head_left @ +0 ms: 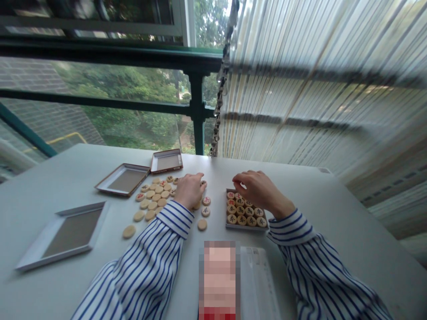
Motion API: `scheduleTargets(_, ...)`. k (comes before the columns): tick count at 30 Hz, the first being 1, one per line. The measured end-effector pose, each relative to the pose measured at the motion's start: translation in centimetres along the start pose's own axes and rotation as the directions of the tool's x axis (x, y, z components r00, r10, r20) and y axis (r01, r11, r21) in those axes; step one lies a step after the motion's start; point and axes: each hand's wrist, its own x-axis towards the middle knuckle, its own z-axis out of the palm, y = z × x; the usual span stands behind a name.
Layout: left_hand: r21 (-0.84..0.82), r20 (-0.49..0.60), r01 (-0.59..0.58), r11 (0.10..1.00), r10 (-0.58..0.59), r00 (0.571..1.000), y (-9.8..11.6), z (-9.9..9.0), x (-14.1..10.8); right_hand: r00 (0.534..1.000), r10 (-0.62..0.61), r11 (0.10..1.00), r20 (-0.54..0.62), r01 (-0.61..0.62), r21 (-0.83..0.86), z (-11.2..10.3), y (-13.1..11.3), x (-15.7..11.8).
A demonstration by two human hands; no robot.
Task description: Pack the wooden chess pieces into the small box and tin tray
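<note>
My left hand (190, 191) lies over the right edge of a spread of round wooden pieces (152, 205), many of them blank side up. Its fingertips touch a piece (203, 183), and whether they grip it cannot be made out. Above the box (247, 228) is my right hand (258, 189), its fingers bent and pressed together near the back left corner; anything between them is hidden. Rows of pieces (249, 211) with black and red characters fill the front of that box. Between my hands lie a red-marked piece (207, 201), a black-marked one (206, 211) and a blank one (202, 224).
Three shallow box parts (62, 262) (123, 179) (167, 160) rest on the left side of the white table (333, 249). A clear plastic case (258, 280) and a pixelated object (219, 278) are at the front edge. Behind the table stand a green railing and a string curtain.
</note>
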Motion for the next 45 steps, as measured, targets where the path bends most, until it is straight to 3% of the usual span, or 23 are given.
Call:
scheduleTargets(7, -0.002, 0.025, 0.03, 1.0, -0.03, 0.999, 0.0, 0.9, 0.0, 1.0, -0.012, 1.0, -0.004, 0.012, -0.002, 0.4, 0.0, 0.0)
scheduleTargets(21, 0.002, 0.021, 0.004, 1.0, -0.004, 1.0, 0.1, 0.9, 0.0, 1.0, -0.026, 1.0, -0.005, 0.026, 0.007, 0.3, -0.2, -0.1)
scheduleTargets(29, 0.02, -0.06, -0.027, 0.999, 0.028, 0.998, 0.0, 0.5, 0.0, 0.999, -0.037, 0.999, -0.022, 0.037, -0.019, 0.3, -0.1, -0.2)
scheduleTargets(36, -0.064, -0.142, -0.059, 0.996, 0.049, 0.989, 0.4, -0.1, 0.1, 0.998, -0.038, 0.999, -0.048, 0.038, -0.013, 0.4, -0.2, -0.1)
scheduleTargets(45, -0.203, -0.239, -0.198, 0.959, 0.148, 0.96, 1.4, -1.2, -0.1, 0.996, -0.041, 0.999, -0.077, 0.042, 0.013, 0.3, 0.1, -0.2)
